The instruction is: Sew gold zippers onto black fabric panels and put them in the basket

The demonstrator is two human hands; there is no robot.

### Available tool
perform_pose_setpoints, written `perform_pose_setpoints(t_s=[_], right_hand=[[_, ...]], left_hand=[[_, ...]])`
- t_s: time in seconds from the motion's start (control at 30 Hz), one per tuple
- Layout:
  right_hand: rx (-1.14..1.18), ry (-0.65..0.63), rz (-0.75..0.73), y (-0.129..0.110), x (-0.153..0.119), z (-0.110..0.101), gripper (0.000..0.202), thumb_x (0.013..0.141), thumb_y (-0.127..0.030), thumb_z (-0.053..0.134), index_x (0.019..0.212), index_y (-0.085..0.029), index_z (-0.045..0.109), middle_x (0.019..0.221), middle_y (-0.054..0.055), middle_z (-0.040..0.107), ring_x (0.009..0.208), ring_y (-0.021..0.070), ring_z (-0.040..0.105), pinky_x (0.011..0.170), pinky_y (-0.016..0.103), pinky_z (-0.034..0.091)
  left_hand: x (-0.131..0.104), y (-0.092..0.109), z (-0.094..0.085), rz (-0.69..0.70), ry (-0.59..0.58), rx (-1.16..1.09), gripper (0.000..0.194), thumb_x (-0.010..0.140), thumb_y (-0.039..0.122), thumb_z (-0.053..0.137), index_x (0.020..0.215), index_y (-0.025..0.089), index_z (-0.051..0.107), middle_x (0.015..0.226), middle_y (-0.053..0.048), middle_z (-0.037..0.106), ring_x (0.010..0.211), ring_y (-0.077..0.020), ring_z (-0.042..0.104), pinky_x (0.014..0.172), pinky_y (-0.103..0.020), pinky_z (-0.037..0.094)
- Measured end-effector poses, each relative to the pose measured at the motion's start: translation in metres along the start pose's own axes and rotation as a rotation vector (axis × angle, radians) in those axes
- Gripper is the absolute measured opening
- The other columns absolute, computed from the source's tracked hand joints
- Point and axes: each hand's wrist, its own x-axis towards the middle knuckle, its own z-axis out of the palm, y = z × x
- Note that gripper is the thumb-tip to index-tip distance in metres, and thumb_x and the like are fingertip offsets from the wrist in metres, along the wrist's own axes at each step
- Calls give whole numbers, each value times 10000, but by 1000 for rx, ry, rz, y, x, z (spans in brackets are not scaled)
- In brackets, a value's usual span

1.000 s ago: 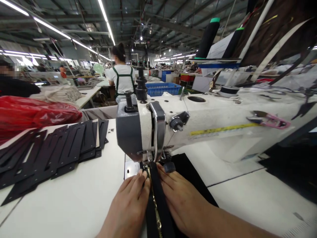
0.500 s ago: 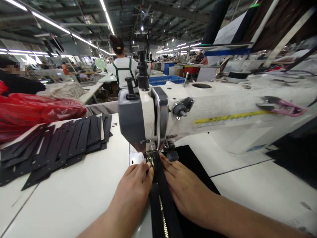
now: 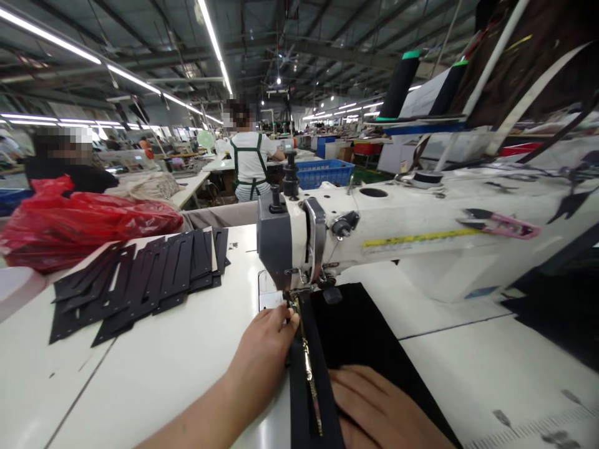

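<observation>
A white and grey sewing machine (image 3: 322, 237) stands over black fabric (image 3: 355, 324) on the white table. A black strip with a gold zipper (image 3: 306, 358) runs from under the machine's foot toward the front edge. My left hand (image 3: 264, 349) pinches the strip's left edge just before the foot, thumb and forefinger pressed together. Lower right, my right hand (image 3: 379, 405) lies on the black fabric beside the zipper strip, palm down with its fingers stretched out. Its fingertips touch the strip's right side.
Slotted black pieces (image 3: 154, 268) lie overlapped on the table's left, near a red plastic bag (image 3: 88, 218). Pink-handled snips (image 3: 510, 224) rest on the machine arm. A blue crate (image 3: 322, 173) and a person in a white shirt (image 3: 250, 156) are beyond.
My right hand has moved back from the foot toward the front edge. More of the zipper and black fabric shows. My left hand stays by the foot. The view has shifted.
</observation>
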Motion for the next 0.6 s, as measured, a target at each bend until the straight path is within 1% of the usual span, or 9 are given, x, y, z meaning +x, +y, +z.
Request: perform_pose_setpoints(t_s=[0.07,0.13,0.2,0.27,0.37,0.43,0.53,0.6], right_hand=[[-77,60,4,-12,-9,10,315,877,-79,324,917,-149,629,890,59,689,814,156,629,712,245,526],[-190,103,-3,-22,-15,20,323,891,-94,314,922,-128,633,850,72,696,773,163,641,664,240,533],[-291,152,-23,-27,-17,29,320,897,-124,322,918,-114,641,815,91,698,747,176,648,648,253,539],[-335,177,-28,-30,-17,33,293,884,-136,358,911,-102,648,797,106,696,743,190,651,651,272,545],[-329,178,-60,-32,-15,34,255,847,-106,407,901,-115,656,790,96,697,759,198,650,668,288,551],[-309,179,-81,-32,-15,33,250,836,-97,421,896,-128,662,791,86,700,777,192,650,700,283,552],[-285,172,-36,-31,-19,34,249,843,-123,431,926,-115,665,822,100,700,822,183,648,756,260,547],[-271,158,3,-29,-25,35,244,850,-159,454,969,-108,660,850,107,699,829,180,651,764,239,545]], left_hand=[[-2,-1,0,-5,0,-4,311,778,15,492,1053,139,569,984,-100,598,840,-206,596,759,-371,536],[-3,-2,0,-4,-1,-8,337,766,7,490,1064,143,572,999,-98,602,853,-207,601,766,-375,538],[-5,-4,-1,8,2,-11,361,755,-3,482,1072,143,575,1035,-108,601,886,-214,603,776,-382,538],[-6,-5,-1,28,11,-11,381,745,-14,470,1078,139,576,1060,-115,603,918,-217,602,786,-381,537],[-7,-3,-3,62,32,-5,375,741,-19,459,1062,128,585,1060,-122,615,930,-221,608,784,-383,540],[-9,0,-5,90,44,-1,326,760,-3,461,1027,122,600,1041,-122,631,927,-228,615,787,-394,540],[-14,6,-9,137,71,20,252,808,39,446,984,113,610,1025,-124,646,943,-242,617,812,-416,532],[-16,10,-11,160,84,39,249,833,51,416,980,112,608,1027,-122,649,952,-242,619,828,-421,527]])
